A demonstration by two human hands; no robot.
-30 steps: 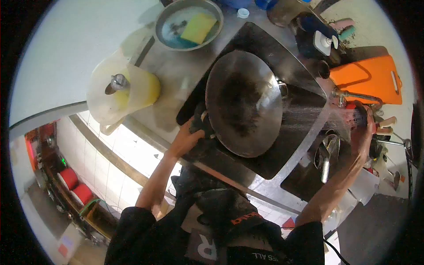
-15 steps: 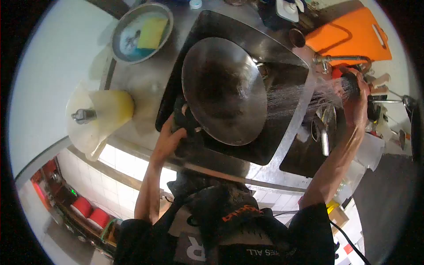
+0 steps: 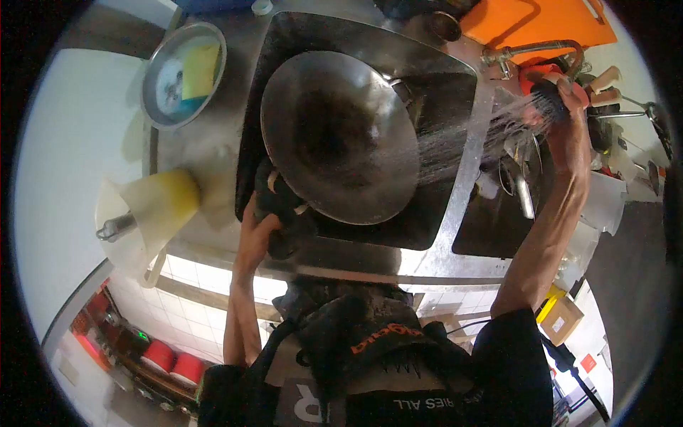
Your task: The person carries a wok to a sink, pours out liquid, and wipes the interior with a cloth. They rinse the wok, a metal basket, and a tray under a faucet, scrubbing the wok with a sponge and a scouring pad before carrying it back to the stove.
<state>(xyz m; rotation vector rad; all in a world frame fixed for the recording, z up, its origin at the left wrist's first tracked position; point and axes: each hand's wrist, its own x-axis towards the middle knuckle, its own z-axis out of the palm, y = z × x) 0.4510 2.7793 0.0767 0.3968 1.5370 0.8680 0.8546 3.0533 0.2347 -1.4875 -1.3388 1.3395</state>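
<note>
A dark metal wok sits tilted inside the large sink basin. My left hand is closed around the wok's near-left edge through a dark cloth; the exact grip under the cloth is hidden. Over at the right, my right hand grips a black spray head. Water sprays leftward from it across the divider onto the wok's right side. A second wok handle shows at the far rim.
A metal bowl with suds and a yellow sponge stands at upper left. Below it is a plastic jug of yellow liquid. A faucet, orange board and ladle are at right.
The wok's opening now faces up more broadly, its tilt slightly changed. Water still runs from the spray head. The whole view has shifted, so the sink and bowl appear further left.
</note>
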